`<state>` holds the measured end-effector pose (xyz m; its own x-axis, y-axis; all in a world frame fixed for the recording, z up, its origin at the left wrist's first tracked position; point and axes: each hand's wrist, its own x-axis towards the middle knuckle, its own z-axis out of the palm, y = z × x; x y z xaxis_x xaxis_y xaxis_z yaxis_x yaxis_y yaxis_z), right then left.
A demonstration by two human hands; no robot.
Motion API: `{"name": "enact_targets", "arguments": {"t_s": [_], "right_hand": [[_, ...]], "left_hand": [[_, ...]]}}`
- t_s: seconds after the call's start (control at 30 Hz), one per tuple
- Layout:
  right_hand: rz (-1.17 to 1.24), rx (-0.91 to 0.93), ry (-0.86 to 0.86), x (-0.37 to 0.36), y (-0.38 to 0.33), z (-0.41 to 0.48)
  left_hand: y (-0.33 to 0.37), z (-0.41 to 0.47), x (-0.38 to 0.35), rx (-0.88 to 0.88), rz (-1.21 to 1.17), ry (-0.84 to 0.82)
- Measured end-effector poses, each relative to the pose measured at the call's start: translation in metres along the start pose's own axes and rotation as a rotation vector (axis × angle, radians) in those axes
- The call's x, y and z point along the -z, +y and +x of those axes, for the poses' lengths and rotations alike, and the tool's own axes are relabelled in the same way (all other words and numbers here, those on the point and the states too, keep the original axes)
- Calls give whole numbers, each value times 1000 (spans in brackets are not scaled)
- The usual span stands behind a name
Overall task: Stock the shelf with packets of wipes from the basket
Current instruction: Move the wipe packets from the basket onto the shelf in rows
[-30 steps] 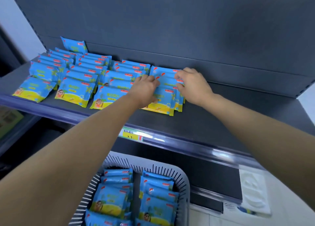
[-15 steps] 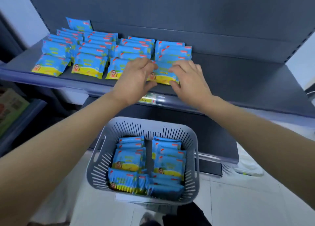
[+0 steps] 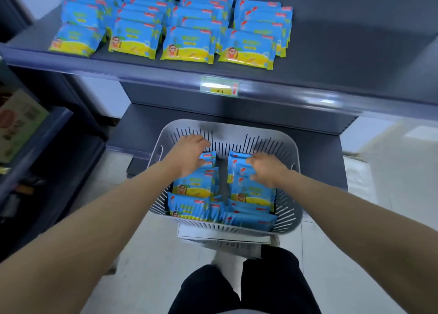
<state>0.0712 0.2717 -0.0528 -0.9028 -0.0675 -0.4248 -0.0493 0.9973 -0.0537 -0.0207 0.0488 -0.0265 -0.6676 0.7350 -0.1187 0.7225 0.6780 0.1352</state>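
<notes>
Hands (image 3: 189,154) outstretched into basket (image 3: 227,127)

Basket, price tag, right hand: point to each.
basket (image 3: 239,143): head view, slotted far wall.
price tag (image 3: 219,89): head view, yellow middle.
right hand (image 3: 269,171): head view, back of hand.

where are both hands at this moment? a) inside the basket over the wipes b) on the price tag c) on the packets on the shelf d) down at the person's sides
A: the left hand and the right hand both reach into the grey basket over its packets of wipes, below the shelf.
</notes>
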Motion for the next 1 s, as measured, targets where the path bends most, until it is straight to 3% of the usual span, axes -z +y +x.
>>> {"name": "enact_targets", "arguments": {"t_s": [0.13, 0.5, 0.63, 0.83, 1.0], "right_hand": [[29, -64, -252, -27, 0, 5], [33, -73, -393, -42, 4, 19], [149, -43, -275, -18, 2, 19], [254, -12, -59, 26, 2, 10], [264, 39, 94, 81, 2, -7]], "left_hand": [[-14, 1, -33, 42, 33, -110], [-29, 23, -79, 142, 95, -457], [-30, 28, -95, 173, 63, -565], [-26, 33, -90, 178, 202, -635], [-19, 32, -57, 150, 94, -583]]}}
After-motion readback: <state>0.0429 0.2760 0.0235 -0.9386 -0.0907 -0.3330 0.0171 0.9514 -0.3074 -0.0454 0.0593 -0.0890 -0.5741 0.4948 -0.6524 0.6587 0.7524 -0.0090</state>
